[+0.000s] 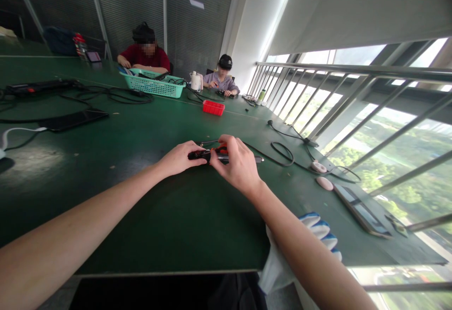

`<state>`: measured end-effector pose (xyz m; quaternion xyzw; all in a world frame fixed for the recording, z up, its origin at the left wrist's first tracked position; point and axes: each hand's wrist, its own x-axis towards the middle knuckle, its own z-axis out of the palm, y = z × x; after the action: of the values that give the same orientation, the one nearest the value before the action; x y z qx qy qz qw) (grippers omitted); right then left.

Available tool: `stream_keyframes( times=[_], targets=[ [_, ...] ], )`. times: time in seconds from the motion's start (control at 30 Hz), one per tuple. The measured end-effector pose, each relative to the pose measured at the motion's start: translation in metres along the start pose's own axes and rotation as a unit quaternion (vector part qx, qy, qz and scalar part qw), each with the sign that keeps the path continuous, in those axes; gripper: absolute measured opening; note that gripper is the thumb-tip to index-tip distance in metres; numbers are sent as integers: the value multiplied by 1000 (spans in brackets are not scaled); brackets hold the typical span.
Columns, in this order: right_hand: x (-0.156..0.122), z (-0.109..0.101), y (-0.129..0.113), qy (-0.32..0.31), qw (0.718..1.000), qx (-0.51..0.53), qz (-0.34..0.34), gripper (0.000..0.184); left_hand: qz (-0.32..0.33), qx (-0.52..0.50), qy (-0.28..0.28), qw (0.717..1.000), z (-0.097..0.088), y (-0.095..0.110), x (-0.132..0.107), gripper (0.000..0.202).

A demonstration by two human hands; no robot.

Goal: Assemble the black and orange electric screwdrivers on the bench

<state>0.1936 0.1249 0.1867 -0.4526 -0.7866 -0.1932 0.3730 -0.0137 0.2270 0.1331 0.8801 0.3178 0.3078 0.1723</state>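
Observation:
Above the green table, my left hand (181,158) is closed round the black left end of a black-and-orange hand tool (223,158). My right hand (239,165) grips the same tool from above, thumb and fingers round its middle. A grey shaft with a small bright tip sticks out to the right past my fingers. The tool's exact kind is hidden by my hands. A black cable (282,162) lies just right of them on the table. Under my right forearm rests a white-and-blue work glove (319,230).
A red tray (213,108) and a teal basket (153,84) stand farther back. Two people sit across the table. Phones (362,209), cords and a pink oval object (324,183) lie to the right, beside a metal railing (353,72). A dark tablet (76,119) is at left.

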Motion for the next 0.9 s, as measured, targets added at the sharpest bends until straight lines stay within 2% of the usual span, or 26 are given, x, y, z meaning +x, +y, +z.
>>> stream_keyframes(
  times=[0.07, 0.23, 0.3, 0.4, 0.5, 0.57, 0.9],
  targets=[
    [0, 0, 1, 5, 1000, 4, 9, 21, -1, 0, 1, 1000, 0, 1, 0, 45],
    [0, 1, 0, 7, 1000, 29, 8, 33, -7, 2, -3, 1000, -1, 5, 1, 44],
    [-1, -1, 2, 9, 999, 19, 39, 29, -5, 3, -3, 1000, -1, 5, 0, 45],
    [-2, -10, 12, 51, 995, 1, 86, 21, -8, 3, -2, 1000, -1, 3, 0, 48],
    [-5, -17, 23, 90, 990, -21, 106, 17, -12, -1, -4, 1000, -1, 2, -1, 50],
    [-6, -19, 28, 94, 989, -31, 112, 15, -16, -2, -7, 1000, -2, 3, -1, 51],
    [-5, -18, 28, 32, 995, -83, 37, 18, -13, 1, -6, 1000, 0, 1, 0, 51]
  ],
)
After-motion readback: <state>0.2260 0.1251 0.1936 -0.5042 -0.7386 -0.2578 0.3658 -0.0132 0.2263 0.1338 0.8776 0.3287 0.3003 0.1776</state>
